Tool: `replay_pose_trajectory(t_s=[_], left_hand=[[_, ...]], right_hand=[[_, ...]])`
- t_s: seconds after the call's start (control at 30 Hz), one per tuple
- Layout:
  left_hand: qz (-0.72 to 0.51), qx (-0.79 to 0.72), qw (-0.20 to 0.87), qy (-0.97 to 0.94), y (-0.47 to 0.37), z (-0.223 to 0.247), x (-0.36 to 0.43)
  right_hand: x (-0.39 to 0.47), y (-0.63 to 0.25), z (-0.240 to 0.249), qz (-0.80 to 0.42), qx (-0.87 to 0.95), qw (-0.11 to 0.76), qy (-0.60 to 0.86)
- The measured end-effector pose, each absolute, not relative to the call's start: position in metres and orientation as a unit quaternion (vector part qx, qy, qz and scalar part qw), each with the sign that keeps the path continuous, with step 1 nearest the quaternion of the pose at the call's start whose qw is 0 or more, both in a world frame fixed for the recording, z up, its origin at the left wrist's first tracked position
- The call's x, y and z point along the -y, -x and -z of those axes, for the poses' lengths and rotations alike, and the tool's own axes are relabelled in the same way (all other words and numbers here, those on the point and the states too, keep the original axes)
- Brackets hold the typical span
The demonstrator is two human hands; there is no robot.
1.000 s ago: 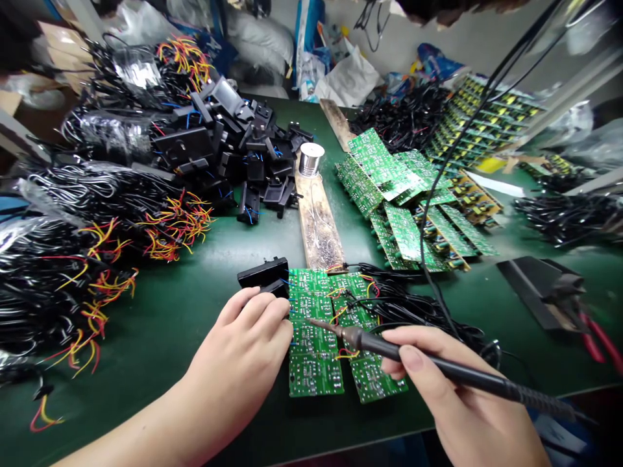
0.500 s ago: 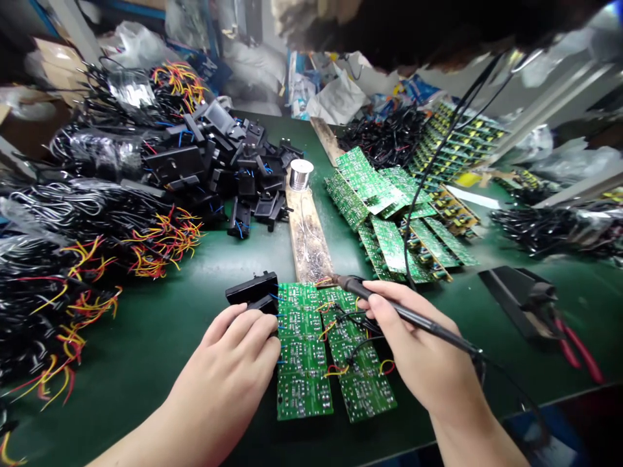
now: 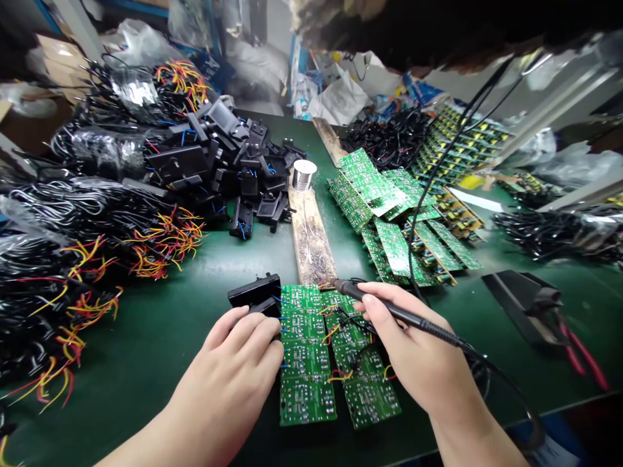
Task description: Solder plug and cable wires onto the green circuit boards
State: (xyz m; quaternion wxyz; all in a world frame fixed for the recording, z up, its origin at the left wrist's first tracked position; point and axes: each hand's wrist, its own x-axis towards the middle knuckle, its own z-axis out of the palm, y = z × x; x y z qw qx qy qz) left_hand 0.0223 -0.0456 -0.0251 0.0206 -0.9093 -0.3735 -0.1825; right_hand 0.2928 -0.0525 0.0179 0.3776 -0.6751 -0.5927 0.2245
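Two green circuit-board panels, a left one (image 3: 307, 357) and a right one (image 3: 365, 370), lie side by side with red, yellow and black wires between and over them. My left hand (image 3: 243, 363) is closed over black plastic cases (image 3: 256, 290) at the left panel's edge, where short blue wires join them to it. My right hand (image 3: 413, 344) grips a soldering iron (image 3: 399, 312) like a pen. Its tip is by the top of the panels, at the near end of a stained wooden strip (image 3: 311, 240). The fingertips of my left hand are partly hidden.
A solder spool (image 3: 304, 175) stands on the strip's far end. Black cases (image 3: 224, 162) and wire bundles (image 3: 97, 220) are heaped left. Circuit boards (image 3: 389, 207) are piled back right, before a hanging black cable (image 3: 413, 233). Red-handled pliers (image 3: 577, 353) lie right.
The view has shifted slightly, moving everything a little right and down. The soldering iron stays near the top of the panels, and both hands keep nearly the same places.
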Motion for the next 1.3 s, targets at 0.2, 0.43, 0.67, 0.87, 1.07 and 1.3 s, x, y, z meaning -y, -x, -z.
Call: replay_pose_trajectory(t_s=[0.2, 0.43, 0.67, 0.87, 1.07, 1.3], left_hand=[[0.178, 0.378, 0.024, 0.908, -0.024, 0.027, 0.047], [0.229, 0.386, 0.031, 0.893, -0.009, 0.002, 0.022], [0.074, 0.680, -0.050, 0.727, 0.003, -0.034, -0.121], [0.060, 0.710, -0.067, 0.698, -0.025, -0.028, -0.181], [0.125, 0.684, -0.142, 0.704, -0.006, -0.045, -0.146], [0.326, 0.560, -0.424, 0.633, 0.014, -0.048, 0.034]], right_hand=[[0.053, -0.293, -0.017, -0.221, 0.587, 0.391, 0.673], [0.063, -0.299, -0.016, -0.175, 0.596, 0.438, 0.650], [0.079, -0.304, -0.008, -0.143, 0.586, 0.463, 0.650], [0.092, -0.295, -0.015, -0.155, 0.577, 0.466, 0.652], [0.109, -0.297, -0.019, -0.153, 0.560, 0.486, 0.654], [0.122, -0.258, -0.004, -0.223, 0.575, 0.505, 0.604]])
